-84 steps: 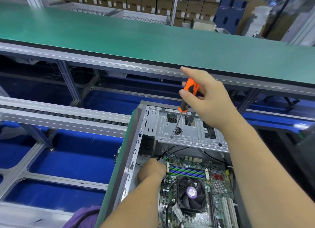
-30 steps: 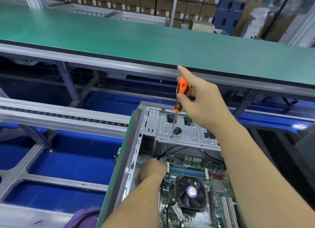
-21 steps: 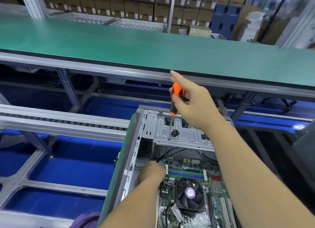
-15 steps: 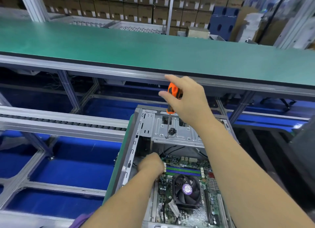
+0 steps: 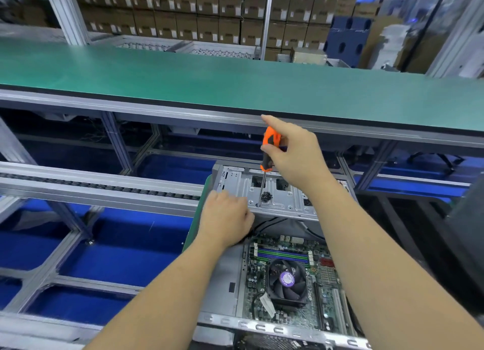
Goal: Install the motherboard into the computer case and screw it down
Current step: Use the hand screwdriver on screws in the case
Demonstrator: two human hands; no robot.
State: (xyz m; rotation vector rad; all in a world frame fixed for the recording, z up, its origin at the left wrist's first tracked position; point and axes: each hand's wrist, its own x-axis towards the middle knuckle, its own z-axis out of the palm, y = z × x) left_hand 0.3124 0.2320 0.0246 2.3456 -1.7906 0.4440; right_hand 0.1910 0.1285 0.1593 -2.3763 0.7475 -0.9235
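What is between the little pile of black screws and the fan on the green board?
In the head view, the silver drive bay shelf under the screws, then black cables, then memory slots before the fan.

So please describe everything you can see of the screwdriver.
The screwdriver has an orange and black handle and a thin metal shaft. It stands nearly upright, tilted slightly. The right hand pinches the handle. The tip rests on the grey metal drive bay of the case, beside a small pile of dark screws.

Both forearms (image 5: 162, 284) are bare, with no sleeves or gloves
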